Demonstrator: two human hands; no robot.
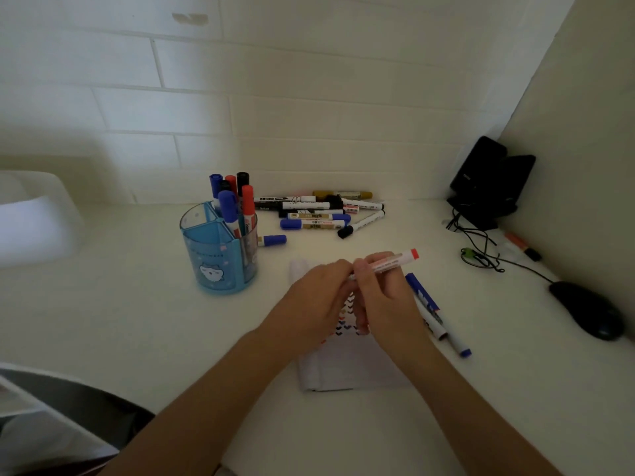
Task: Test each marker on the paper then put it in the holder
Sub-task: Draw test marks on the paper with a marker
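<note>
Left hand (319, 298), right hand (383, 297) gripping red marker (395, 262) — label unreadable

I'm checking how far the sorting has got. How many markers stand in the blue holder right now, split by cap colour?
Blue cap: 2
Red cap: 2
Black cap: 2
Total standing in the holder: 6 markers

Left hand (314, 298) against right hand (385, 297), curled
</note>
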